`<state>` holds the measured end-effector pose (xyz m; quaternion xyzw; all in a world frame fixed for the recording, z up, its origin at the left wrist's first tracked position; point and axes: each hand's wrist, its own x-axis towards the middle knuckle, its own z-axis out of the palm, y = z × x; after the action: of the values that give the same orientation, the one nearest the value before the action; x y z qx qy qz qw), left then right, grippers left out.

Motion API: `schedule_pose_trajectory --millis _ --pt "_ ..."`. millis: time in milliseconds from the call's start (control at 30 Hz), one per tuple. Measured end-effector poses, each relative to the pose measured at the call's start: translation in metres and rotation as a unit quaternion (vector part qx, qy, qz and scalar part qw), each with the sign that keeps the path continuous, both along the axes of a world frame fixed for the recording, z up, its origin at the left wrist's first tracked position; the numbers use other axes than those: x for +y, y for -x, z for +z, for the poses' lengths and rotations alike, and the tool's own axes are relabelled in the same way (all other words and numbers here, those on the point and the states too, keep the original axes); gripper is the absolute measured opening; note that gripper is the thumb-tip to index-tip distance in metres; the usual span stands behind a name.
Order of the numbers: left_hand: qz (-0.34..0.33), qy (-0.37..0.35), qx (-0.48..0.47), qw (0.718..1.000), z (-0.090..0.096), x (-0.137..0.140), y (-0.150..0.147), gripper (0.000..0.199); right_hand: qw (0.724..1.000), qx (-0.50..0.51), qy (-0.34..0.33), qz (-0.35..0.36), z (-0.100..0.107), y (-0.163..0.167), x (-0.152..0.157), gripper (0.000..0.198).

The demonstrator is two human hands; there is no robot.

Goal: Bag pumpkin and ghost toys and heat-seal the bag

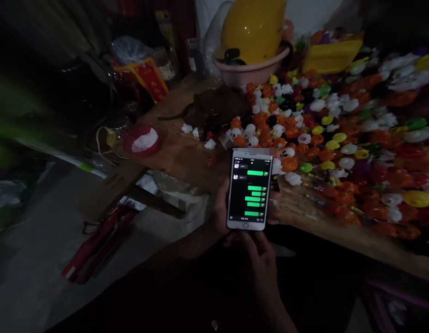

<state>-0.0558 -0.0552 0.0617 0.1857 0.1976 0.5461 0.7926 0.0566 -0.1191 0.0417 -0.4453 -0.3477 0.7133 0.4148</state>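
Observation:
A white smartphone (248, 189) is held upright in front of me, its lit screen showing green chat bubbles on a dark background. My left hand (221, 208) wraps round it from the left side, with fingertips showing past its right edge. Just below, my right hand (261, 259) has its fingers bent at the phone's lower edge; their tips are partly hidden in the dim light. Beyond the phone, many small orange, white, yellow and green plastic figures (287, 134) lie heaped on the wooden table (186, 159).
A pink basin (251, 71) at the back holds a yellow helmet-like object (252, 32). A red dish (155, 143) with white contents sits on the table's left part, near a dark brown bag-like item (217, 106). A red object (96, 249) lies low at the left.

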Motion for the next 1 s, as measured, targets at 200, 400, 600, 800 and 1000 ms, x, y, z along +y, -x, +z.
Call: schedule_pose_trajectory --millis 200,400,600,800,1000 --pt "-0.055 0.006 0.025 0.998 -0.017 -0.003 -0.003 0.078 0.999 -0.030 -0.019 -0.025 -0.005 -0.003 -0.006 0.041" --pt "-0.069 -0.016 0.005 0.997 -0.012 -0.002 0.006 0.076 0.996 -0.052 -0.078 0.008 -0.003 -0.004 -0.005 0.035" --pt "-0.049 0.023 0.011 0.998 -0.003 0.000 0.018 0.078 0.992 -0.072 -0.099 0.031 -0.002 0.001 -0.003 0.037" --pt "0.016 0.093 0.040 0.995 0.009 0.004 0.028 0.092 0.990 -0.105 -0.084 0.033 -0.003 0.000 -0.010 0.038" --pt "0.077 0.091 0.074 0.990 0.001 -0.002 0.051 0.088 0.994 -0.103 -0.039 0.006 -0.010 0.002 -0.004 0.034"
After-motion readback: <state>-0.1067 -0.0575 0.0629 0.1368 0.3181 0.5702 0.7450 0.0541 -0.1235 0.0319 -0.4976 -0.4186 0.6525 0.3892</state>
